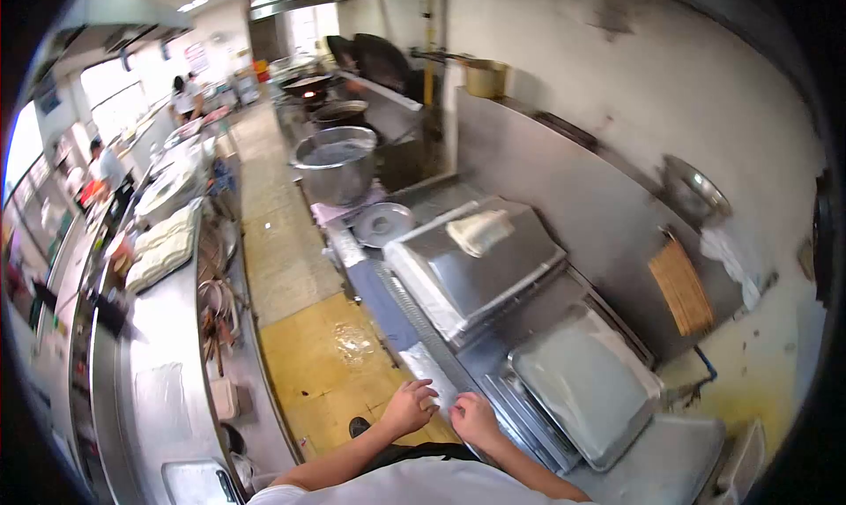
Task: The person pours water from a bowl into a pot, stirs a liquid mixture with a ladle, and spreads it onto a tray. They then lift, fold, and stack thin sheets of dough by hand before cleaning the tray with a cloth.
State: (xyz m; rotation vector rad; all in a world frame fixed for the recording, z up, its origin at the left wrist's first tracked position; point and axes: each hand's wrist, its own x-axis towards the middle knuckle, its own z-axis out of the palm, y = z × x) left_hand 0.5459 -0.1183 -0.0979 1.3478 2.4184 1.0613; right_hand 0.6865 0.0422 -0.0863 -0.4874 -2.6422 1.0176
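Observation:
My left hand (412, 408) is held low in front of my body with its fingers bent and apart, and nothing shows in it. Close by, my right hand (474, 417) has its fingers curled in; whether anything is inside is hidden. A small gap separates the two hands. Both are beside the front edge of the steel counter (427, 368). Just right of my right hand lies a stack of metal trays (538, 421). On top rests a tray under a whitish cover (582, 390).
Ahead on the counter are a covered steel box (476, 263) with a folded cloth (480, 232), a round lid (383, 225) and a large steel pot (335, 172). A wet yellow floor (326, 364) separates it from the left steel table (167, 320). People (110, 170) stand farther back.

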